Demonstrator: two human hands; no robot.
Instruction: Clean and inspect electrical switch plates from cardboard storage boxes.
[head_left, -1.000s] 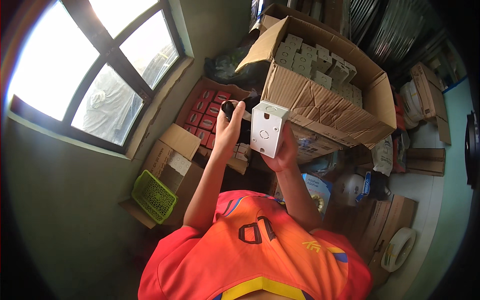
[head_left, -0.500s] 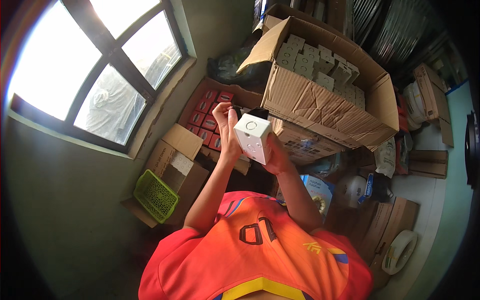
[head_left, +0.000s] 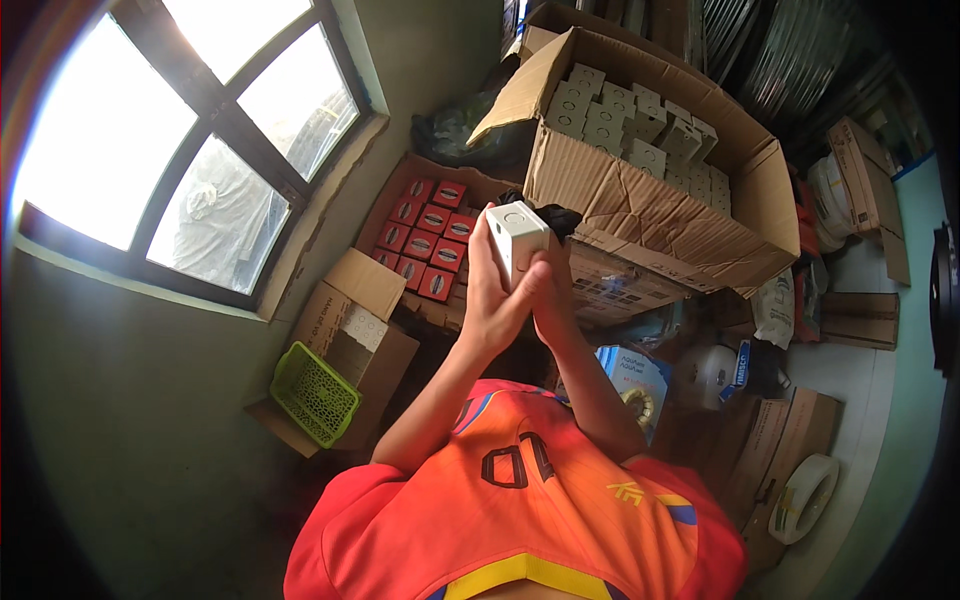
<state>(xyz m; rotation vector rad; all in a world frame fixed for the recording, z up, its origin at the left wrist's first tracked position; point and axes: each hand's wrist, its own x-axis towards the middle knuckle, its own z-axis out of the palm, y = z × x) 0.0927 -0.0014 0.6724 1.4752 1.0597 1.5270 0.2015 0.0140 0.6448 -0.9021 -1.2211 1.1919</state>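
A white electrical box with round knockouts is held up in front of my chest. My left hand is closed around its left and lower sides, the thumb reaching across the front. My right hand is closed at the box's right side, its fingers partly hidden, with a crumpled black cloth bunched above it against the box. Beyond my hands, an open cardboard carton holds several similar white boxes. Small red boxes lie in rows in a lower carton to the left.
A green plastic basket rests on an open carton by the left wall. The window is at upper left. On the right are a blue-and-white package, flattened cardboard and a white coil.
My left hand has moved from beside the box to grip it. The black cloth has shifted to the box's right side, by my right hand. More red boxes show.
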